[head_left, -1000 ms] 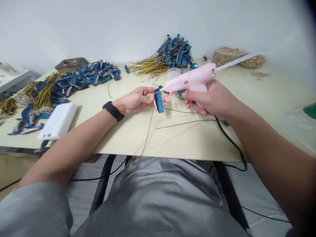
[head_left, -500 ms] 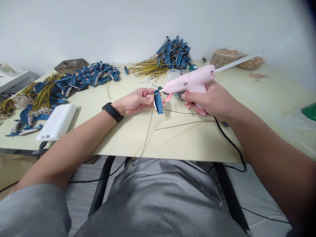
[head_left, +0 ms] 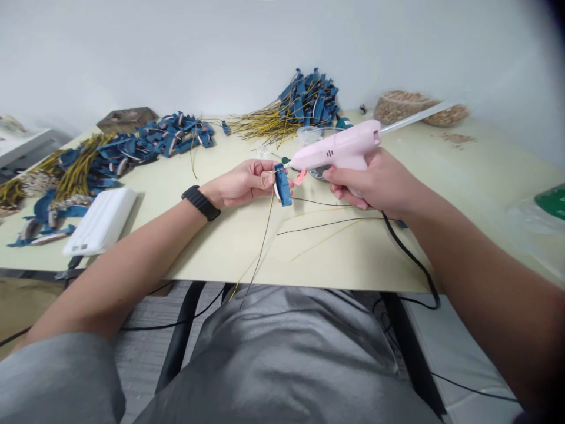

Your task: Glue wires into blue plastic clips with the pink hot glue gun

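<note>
Well to the left of the blue piece (head_left: 282,184), a white box (head_left: 100,221) lies on the worktop (head_left: 353,253). Just left of that piece, the left hand (head_left: 241,184) pinches it between its fingers (head_left: 261,176) above the worktop, with thin wires (head_left: 265,235) trailing down from it. Right of the piece, the pink glue gun (head_left: 339,150) points its nozzle at the piece's top, and the right hand (head_left: 379,182) is clenched round the gun's grip.

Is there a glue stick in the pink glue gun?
It has one: a clear glue stick pokes out the back of the glue gun in the right hand.
</note>
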The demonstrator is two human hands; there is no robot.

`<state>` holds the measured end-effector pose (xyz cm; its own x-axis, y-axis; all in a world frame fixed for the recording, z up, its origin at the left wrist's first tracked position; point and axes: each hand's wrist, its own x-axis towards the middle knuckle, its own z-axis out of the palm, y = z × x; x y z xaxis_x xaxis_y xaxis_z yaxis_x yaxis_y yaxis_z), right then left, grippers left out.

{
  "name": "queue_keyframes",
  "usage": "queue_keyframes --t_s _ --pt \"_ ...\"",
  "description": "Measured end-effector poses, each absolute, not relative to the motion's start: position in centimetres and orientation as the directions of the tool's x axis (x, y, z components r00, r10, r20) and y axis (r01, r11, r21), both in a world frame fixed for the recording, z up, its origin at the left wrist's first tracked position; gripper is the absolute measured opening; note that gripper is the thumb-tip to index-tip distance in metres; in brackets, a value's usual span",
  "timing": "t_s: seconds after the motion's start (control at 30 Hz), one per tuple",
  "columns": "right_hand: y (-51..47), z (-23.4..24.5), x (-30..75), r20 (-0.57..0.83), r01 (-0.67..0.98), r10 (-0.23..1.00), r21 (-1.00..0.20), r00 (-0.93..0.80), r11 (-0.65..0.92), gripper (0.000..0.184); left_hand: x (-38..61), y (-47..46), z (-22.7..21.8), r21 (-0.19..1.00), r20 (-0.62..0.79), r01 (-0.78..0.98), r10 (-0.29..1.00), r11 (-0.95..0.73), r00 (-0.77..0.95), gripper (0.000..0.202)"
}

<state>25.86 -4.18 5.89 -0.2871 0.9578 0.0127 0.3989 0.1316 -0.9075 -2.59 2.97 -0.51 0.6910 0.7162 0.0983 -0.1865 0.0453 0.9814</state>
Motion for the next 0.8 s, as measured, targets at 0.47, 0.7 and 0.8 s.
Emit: queue_keyframes --t_s 0.47,0.7,0.8 --pt "-3.3 5.4 25.9 0.004 0.396 0.967 -0.912 -0.256 0.108 0.027 -2.6 2.9 -0.3 0.985 0.073 -0.165 0.728 0.055 0.682 0.058" --pt "-3.5 5.5 25.9 0.006 0.407 0.966 -0.906 -0.259 0.114 0.031 -2.6 2.9 -0.4 0.982 0.071 -0.178 0.737 0.069 0.672 0.054" --pt "-3.3 5.4 25.9 -0.003 0.414 0.969 -0.904 -0.248 0.103 0.031 -2.6 3.0 -0.4 0.984 0.074 -0.168 0.736 0.053 0.673 0.054"
